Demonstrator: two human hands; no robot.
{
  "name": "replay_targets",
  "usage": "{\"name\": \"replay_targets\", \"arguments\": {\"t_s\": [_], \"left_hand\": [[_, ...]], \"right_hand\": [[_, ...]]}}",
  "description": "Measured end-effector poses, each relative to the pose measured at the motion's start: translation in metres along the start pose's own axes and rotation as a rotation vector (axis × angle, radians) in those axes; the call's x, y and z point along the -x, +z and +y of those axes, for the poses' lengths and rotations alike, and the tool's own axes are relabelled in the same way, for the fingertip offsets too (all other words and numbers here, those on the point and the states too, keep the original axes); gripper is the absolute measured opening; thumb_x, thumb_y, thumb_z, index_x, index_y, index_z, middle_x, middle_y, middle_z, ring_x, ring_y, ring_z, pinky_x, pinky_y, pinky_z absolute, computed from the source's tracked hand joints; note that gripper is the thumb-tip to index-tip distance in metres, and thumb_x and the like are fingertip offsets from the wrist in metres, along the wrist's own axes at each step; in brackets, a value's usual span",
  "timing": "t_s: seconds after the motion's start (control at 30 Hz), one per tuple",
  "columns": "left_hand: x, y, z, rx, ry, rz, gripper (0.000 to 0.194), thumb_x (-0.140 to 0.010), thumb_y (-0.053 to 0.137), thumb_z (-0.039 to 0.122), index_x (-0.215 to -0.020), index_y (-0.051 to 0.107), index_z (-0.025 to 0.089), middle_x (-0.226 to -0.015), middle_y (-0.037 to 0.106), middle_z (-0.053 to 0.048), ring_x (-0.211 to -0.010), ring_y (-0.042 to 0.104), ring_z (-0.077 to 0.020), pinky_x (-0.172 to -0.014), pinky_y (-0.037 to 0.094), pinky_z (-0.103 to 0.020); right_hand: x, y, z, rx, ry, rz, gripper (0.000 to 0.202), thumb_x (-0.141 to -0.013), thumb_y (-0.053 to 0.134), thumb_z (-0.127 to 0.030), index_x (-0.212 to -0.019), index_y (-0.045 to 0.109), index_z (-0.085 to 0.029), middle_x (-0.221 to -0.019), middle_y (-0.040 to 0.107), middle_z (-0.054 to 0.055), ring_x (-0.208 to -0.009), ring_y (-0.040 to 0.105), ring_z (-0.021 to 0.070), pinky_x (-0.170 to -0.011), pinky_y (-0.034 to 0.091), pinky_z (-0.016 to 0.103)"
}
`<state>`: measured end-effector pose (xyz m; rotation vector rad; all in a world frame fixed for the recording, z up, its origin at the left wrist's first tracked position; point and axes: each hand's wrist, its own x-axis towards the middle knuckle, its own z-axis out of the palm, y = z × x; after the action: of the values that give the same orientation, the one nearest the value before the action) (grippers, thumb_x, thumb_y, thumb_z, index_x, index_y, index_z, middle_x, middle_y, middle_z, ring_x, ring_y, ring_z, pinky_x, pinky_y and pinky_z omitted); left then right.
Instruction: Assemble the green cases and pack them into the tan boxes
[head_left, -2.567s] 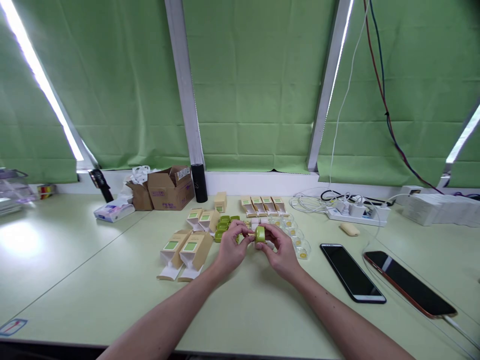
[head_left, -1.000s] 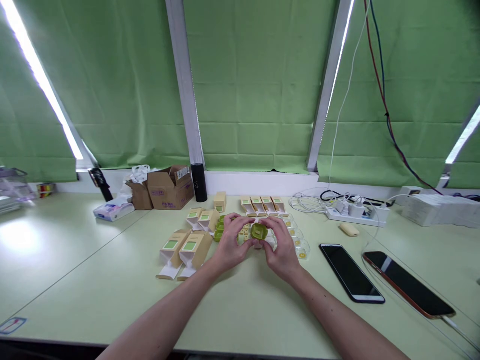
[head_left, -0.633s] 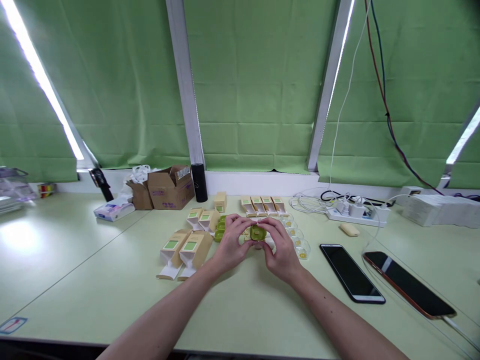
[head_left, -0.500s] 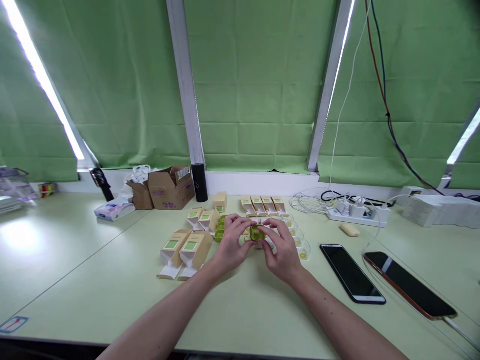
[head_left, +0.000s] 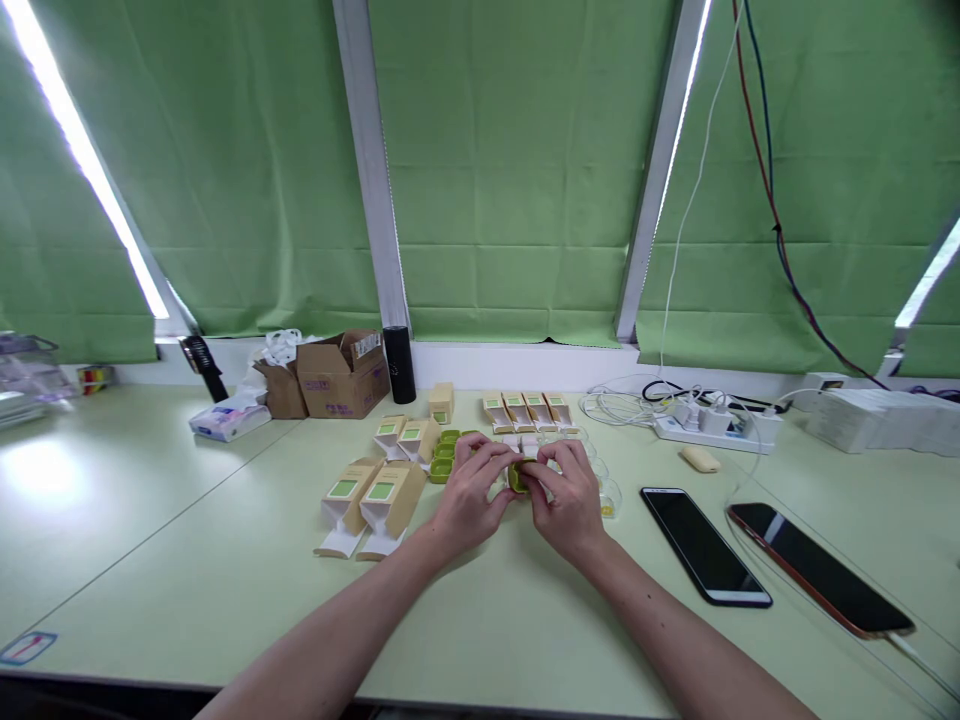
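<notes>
Between both hands I hold a small olive-green tray-like piece (head_left: pixel 517 476), turned partly on edge. My left hand (head_left: pixel 474 490) pinches its left side between thumb and fingers. From the right, the thumb and fingers of my right hand (head_left: pixel 561 492) press on it and cover much of it. Similar green pieces (head_left: pixel 442 468) lie in a row just left of my left hand. Clear plastic domed pieces (head_left: pixel 609 497), with something yellow inside, stand right of my right hand. Small white pieces (head_left: pixel 525 442) sit behind the hands, partly hidden.
Open tan cartons (head_left: pixel 394 495) stand at left, and smaller cartons (head_left: pixel 525 410) form a row at the back. To the right lie two phones (head_left: pixel 705 545), a beige oval object (head_left: pixel 700 459) and a power strip (head_left: pixel 716 432). Behind are a cardboard box (head_left: pixel 341 380) and a black cylinder (head_left: pixel 399 366).
The green piece has tilted from facing me to nearly edge-on and moved slightly right and down. My right fingers have closed further over it.
</notes>
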<state>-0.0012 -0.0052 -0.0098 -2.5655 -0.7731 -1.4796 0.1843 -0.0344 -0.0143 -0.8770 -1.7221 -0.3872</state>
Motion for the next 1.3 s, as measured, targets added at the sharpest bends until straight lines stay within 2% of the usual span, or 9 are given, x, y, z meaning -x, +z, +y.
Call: {"name": "replay_targets", "arguments": {"t_s": [0.6, 1.3], "left_hand": [[0.0019, -0.0006, 0.0010, -0.053, 0.003, 0.002, 0.048, -0.086, 0.069, 0.007, -0.131, 0.066, 0.023, -0.124, 0.070, -0.011, -0.121, 0.051, -0.0329, -0.103, 0.050, -0.052], [0.0002, -0.0010, -0.0002, -0.086, 0.002, 0.037, 0.046, -0.087, 0.069, 0.005, -0.129, 0.066, 0.022, -0.123, 0.071, -0.011, -0.120, 0.050, -0.0313, -0.103, 0.052, -0.050]], "right_hand": [[-0.0011, 0.0023, -0.0013, -0.001, 0.014, 0.007, 0.020, -0.096, 0.060, -0.009, -0.088, 0.071, -0.023, -0.091, 0.061, 0.007, -0.092, 0.053, 0.0254, -0.073, 0.049, 0.038], [-0.0003, 0.0040, 0.0002, -0.034, -0.023, 0.011, 0.017, -0.097, 0.061, -0.007, -0.087, 0.069, -0.020, -0.089, 0.060, 0.007, -0.091, 0.051, 0.0237, -0.074, 0.047, 0.036]]}}
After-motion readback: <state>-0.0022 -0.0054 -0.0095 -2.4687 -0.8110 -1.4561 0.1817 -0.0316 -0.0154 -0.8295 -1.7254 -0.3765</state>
